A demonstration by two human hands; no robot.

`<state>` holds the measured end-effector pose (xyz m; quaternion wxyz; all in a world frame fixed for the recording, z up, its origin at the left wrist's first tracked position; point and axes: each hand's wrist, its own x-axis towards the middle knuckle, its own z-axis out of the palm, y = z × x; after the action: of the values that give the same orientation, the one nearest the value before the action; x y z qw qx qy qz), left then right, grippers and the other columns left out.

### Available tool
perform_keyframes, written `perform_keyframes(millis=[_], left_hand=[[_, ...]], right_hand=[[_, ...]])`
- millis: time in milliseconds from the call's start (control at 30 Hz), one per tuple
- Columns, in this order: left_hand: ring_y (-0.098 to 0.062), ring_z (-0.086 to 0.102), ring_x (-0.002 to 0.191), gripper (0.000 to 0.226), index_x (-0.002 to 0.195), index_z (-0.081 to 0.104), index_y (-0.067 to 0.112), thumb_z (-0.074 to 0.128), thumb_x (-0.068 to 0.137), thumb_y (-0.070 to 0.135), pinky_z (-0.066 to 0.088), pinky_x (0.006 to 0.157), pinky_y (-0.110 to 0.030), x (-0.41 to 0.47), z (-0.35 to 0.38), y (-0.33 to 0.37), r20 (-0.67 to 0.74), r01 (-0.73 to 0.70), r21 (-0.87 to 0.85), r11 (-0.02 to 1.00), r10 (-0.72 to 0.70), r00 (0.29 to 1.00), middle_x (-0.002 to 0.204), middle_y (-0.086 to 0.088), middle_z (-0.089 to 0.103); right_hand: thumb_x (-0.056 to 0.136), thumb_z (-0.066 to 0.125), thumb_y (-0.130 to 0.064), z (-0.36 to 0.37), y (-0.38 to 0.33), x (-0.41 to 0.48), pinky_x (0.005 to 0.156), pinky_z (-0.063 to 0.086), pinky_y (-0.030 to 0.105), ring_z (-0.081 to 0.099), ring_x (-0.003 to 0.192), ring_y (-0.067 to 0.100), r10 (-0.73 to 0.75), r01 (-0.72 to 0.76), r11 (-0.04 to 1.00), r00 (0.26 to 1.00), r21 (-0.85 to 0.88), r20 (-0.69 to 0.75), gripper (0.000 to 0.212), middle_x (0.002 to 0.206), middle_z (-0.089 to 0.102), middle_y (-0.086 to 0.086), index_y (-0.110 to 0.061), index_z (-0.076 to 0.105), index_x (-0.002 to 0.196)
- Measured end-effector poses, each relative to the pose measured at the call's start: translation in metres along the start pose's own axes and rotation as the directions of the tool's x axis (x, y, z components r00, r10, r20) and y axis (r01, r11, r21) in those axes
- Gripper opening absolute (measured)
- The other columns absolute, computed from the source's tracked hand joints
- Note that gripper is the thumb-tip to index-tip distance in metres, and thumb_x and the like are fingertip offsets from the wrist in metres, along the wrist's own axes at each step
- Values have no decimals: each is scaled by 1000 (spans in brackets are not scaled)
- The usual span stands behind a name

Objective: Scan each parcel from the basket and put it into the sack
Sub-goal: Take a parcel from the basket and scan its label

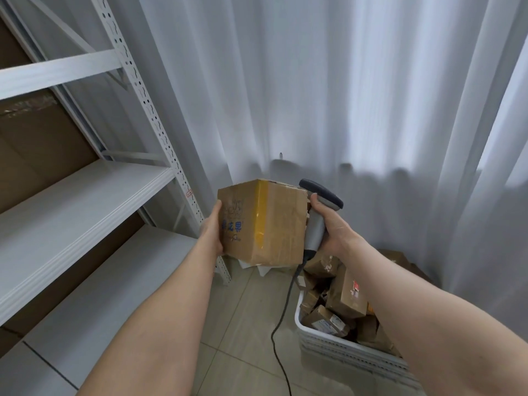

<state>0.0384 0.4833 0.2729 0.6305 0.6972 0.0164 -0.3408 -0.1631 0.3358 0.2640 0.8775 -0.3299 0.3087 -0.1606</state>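
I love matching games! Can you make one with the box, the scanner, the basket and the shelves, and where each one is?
Things:
1. box
2. scanner
3. basket
4. shelves

Places:
A. on the floor, full of parcels
B. gripped in the right hand
C. along the left side
D. held up by the left hand

Pairs: 1-D, 2-B, 3-A, 4-C

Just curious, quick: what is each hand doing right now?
Left hand: holds the cardboard box.
Right hand: grips the scanner.
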Motion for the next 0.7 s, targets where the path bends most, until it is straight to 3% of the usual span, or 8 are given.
perform_keyframes(millis=[133, 300, 367, 433, 533, 700], left_hand=[[-29, 65, 98, 80, 125, 61, 19, 57, 70, 77, 50, 94, -48, 1, 9, 1, 7, -105, 81, 991, 105, 994, 108, -6, 69], [-36, 52, 120, 93, 134, 49, 16, 29, 77, 87, 42, 95, -44, -24, 26, 12, 140, 60, 293, 954, -105, 984, 132, -15, 55], [-44, 43, 126, 114, 139, 40, 17, 34, 60, 98, 35, 100, -56, -29, 30, 17, 140, 174, 364, 915, -238, 961, 139, -20, 47], [-50, 42, 124, 127, 141, 38, 20, 41, 44, 102, 31, 96, -72, -28, 27, 22, 177, 226, 379, 898, -309, 934, 139, -24, 44], [-50, 44, 122, 101, 140, 42, 25, 47, 62, 89, 32, 92, -76, -21, 22, 20, 266, 221, 365, 904, -329, 906, 138, -24, 46], [-37, 55, 114, 73, 133, 50, 23, 54, 77, 69, 39, 97, -65, -11, 21, 8, 349, 105, 303, 947, -212, 913, 126, -16, 58]], right_hand=[[85, 70, -43, 12, 11, 1, 73, 55, 39, 70, 78, 27, 90, -89, 990, 996, -110, 5, 32, 87, 74, 10, -14, 69, 96], [84, 71, -44, 6, 22, 7, 73, 54, 42, 70, 81, 29, 113, -114, 992, 993, -51, -23, 33, 88, 74, 12, -14, 70, 98], [83, 72, -44, 4, 22, 8, 71, 55, 41, 69, 80, 29, 111, -112, 993, 993, -32, -33, 34, 89, 74, 11, -14, 70, 100], [80, 74, -46, 1, 20, 10, 80, 55, 42, 67, 81, 28, 99, -100, 994, 995, -49, -19, 36, 91, 71, 11, -14, 70, 97], [78, 75, -46, 0, 16, 10, 94, 49, 44, 64, 86, 27, 46, -45, 993, 999, -106, 3, 39, 92, 70, 9, -14, 71, 98], [73, 73, -43, 2, 13, 11, 80, 53, 39, 65, 101, 25, -129, 131, 974, 991, -184, 22, 53, 98, 74, 3, -16, 63, 118]])
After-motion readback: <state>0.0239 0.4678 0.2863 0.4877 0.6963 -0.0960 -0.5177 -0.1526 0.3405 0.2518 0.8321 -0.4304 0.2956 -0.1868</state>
